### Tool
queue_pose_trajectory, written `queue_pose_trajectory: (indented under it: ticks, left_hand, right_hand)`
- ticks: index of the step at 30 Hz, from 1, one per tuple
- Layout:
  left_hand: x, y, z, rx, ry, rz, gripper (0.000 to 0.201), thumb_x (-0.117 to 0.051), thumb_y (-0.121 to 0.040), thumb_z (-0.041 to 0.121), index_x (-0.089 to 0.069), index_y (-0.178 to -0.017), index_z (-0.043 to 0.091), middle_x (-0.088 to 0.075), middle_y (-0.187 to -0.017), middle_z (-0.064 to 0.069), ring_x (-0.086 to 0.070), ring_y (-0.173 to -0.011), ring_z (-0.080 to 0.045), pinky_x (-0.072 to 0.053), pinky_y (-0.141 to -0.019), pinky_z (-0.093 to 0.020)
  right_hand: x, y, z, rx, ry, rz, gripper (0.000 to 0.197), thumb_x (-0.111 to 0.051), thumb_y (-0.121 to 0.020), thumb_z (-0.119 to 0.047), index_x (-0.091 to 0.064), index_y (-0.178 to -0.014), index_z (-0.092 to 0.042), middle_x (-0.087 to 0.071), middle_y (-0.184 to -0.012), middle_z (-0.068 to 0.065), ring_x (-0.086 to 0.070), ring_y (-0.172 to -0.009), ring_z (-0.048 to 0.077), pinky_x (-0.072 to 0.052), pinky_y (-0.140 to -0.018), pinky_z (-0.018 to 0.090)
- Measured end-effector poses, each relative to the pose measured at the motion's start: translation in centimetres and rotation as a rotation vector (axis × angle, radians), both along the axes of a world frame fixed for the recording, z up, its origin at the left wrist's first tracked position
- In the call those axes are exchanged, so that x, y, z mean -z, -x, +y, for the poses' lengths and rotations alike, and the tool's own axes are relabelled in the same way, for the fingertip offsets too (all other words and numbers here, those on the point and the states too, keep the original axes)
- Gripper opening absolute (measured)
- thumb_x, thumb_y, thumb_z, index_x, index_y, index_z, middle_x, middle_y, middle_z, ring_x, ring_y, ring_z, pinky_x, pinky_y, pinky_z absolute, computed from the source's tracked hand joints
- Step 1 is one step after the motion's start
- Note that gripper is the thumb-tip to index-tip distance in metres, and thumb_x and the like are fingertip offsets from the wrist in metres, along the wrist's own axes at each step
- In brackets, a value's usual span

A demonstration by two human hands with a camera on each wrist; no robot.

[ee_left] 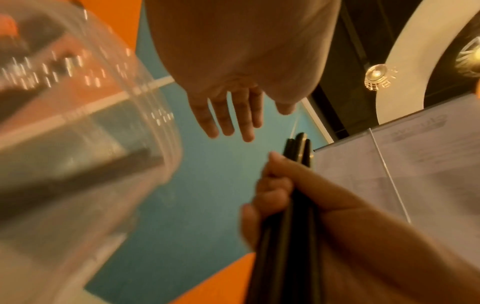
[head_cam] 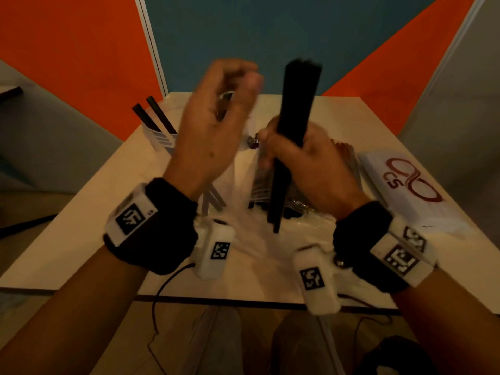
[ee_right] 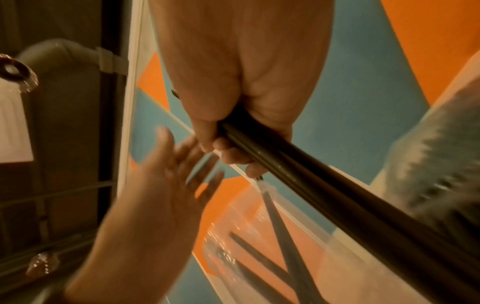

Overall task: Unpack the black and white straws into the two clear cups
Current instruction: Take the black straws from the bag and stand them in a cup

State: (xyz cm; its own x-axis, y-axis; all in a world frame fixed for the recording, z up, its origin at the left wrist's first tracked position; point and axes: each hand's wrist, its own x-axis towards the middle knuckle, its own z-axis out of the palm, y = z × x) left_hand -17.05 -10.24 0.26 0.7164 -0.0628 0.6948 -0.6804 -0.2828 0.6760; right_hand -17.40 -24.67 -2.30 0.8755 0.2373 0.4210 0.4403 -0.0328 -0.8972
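My right hand [head_cam: 286,150] grips a bundle of black straws [head_cam: 297,104] upright above the table; the right wrist view shows the fingers [ee_right: 228,152] curled round the bundle [ee_right: 337,195]. My left hand [head_cam: 238,85] is raised beside it, blurred and holding nothing. In the left wrist view its fingers [ee_left: 233,123] are straight and apart, just short of the straw tips [ee_left: 298,152]. A clear cup [head_cam: 162,139] at the far left of the table holds two black straws [head_cam: 154,115]. Pale straws [head_cam: 213,197] lie in clear wrap under my left wrist. I see no second cup.
Crumpled clear plastic packaging [head_cam: 259,182] lies on the table [head_cam: 81,226] below both hands. A white packet with a red logo [head_cam: 411,182] sits at the right edge. A cable [head_cam: 162,288] hangs off the near edge. Orange and blue wall panels stand behind.
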Motion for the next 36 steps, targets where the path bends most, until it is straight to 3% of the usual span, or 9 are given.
queue_pose_trajectory:
  ticks: [5, 8, 11, 13, 16, 21, 24, 29, 36]
  left_hand:
    - [0.6, -1.1, 4.8, -0.506, -0.414, -0.1, 0.023, -0.047, -0.095, 0.037, -0.063, -0.096, 0.02, -0.058, -0.112, 0.001, -0.049, -0.114, -0.02, -0.031, -0.097, -0.037]
    - [1.4, -1.0, 6.1, -0.551, -0.598, 0.083, 0.034, -0.049, -0.092, 0.053, -0.066, -0.089, 0.024, -0.053, -0.126, 0.003, -0.037, -0.13, -0.022, -0.01, -0.109, -0.062]
    - [2.3, -1.1, 6.4, -0.5, -0.614, 0.161, 0.035, -0.048, -0.089, 0.06, -0.063, -0.079, 0.029, -0.056, -0.122, 0.005, -0.039, -0.128, -0.021, -0.005, -0.106, -0.068]
    - [2.6, -1.3, 6.4, -0.468, -0.599, 0.178, 0.031, -0.048, -0.086, 0.063, -0.057, -0.076, 0.035, -0.058, -0.117, 0.006, -0.043, -0.122, -0.021, -0.014, -0.104, -0.063]
    - [3.0, -1.8, 6.4, -0.432, -0.571, 0.164, 0.029, -0.044, -0.083, 0.065, -0.054, -0.075, 0.038, -0.059, -0.107, 0.005, -0.049, -0.113, -0.022, -0.025, -0.1, -0.062]
    - [3.3, -2.2, 6.1, -0.513, -0.501, 0.14, 0.041, -0.054, -0.079, 0.062, -0.052, -0.088, 0.022, -0.057, -0.096, 0.001, -0.05, -0.097, -0.023, -0.036, -0.093, -0.048]
    - [3.4, -1.9, 5.9, -0.537, -0.397, 0.123, 0.051, -0.066, -0.077, 0.054, -0.044, -0.1, 0.014, -0.043, -0.099, 0.002, -0.037, -0.094, -0.017, -0.035, -0.085, -0.038]
    - [3.5, -1.9, 5.7, -0.583, -0.411, 0.101, 0.069, -0.052, -0.07, 0.065, -0.047, -0.11, 0.008, -0.04, -0.107, -0.005, -0.033, -0.1, -0.018, -0.03, -0.084, -0.028]
    - [2.9, -1.8, 6.3, -0.588, -0.413, 0.033, 0.075, -0.067, -0.067, 0.059, -0.043, -0.113, 0.005, -0.035, -0.11, -0.004, -0.035, -0.101, -0.016, -0.032, -0.083, -0.025]
  right_hand:
    - [-6.5, -1.6, 0.4, 0.043, -0.131, -0.209, 0.011, -0.055, -0.094, -0.012, -0.051, -0.085, -0.006, -0.05, -0.07, -0.001, -0.055, -0.067, 0.017, -0.052, -0.074, 0.036]
    - [-9.7, -2.9, 1.2, 0.033, -0.157, -0.245, 0.024, -0.047, -0.092, -0.012, -0.05, -0.069, -0.016, -0.053, -0.06, -0.011, -0.052, -0.066, 0.012, -0.048, -0.08, 0.035]
    - [-10.7, -3.8, 3.0, 0.06, -0.113, -0.168, 0.023, -0.044, -0.091, -0.02, -0.045, -0.069, -0.02, -0.052, -0.069, -0.011, -0.048, -0.072, 0.007, -0.043, -0.083, 0.027]
    - [-10.6, -4.3, 4.3, 0.085, -0.183, -0.164, 0.027, -0.045, -0.096, -0.01, -0.048, -0.071, -0.018, -0.054, -0.071, -0.009, -0.052, -0.07, 0.004, -0.045, -0.076, 0.02]
    - [-9.9, -4.8, 5.9, 0.099, -0.346, -0.259, 0.025, -0.047, -0.093, 0.002, -0.052, -0.072, -0.01, -0.058, -0.061, -0.011, -0.06, -0.065, 0.009, -0.051, -0.075, 0.026]
    - [-6.8, -5.6, 7.4, 0.058, -0.384, -0.175, 0.007, -0.053, -0.095, -0.008, -0.049, -0.092, -0.003, -0.052, -0.073, 0.003, -0.062, -0.07, 0.017, -0.057, -0.081, 0.04]
    - [-6.4, -6.0, 7.4, 0.078, -0.383, -0.128, 0.01, -0.052, -0.096, -0.012, -0.049, -0.09, -0.006, -0.052, -0.07, 0.001, -0.064, -0.071, 0.021, -0.056, -0.082, 0.047]
    - [-7.0, -6.6, 7.2, 0.016, -0.427, -0.125, 0.009, -0.052, -0.096, -0.011, -0.05, -0.089, -0.005, -0.055, -0.069, 0.003, -0.064, -0.07, 0.024, -0.055, -0.081, 0.05]
    - [-7.0, -6.9, 7.2, 0.022, -0.517, -0.119, 0.009, -0.051, -0.094, -0.001, -0.052, -0.085, -0.002, -0.056, -0.067, 0.005, -0.063, -0.067, 0.022, -0.058, -0.078, 0.04]
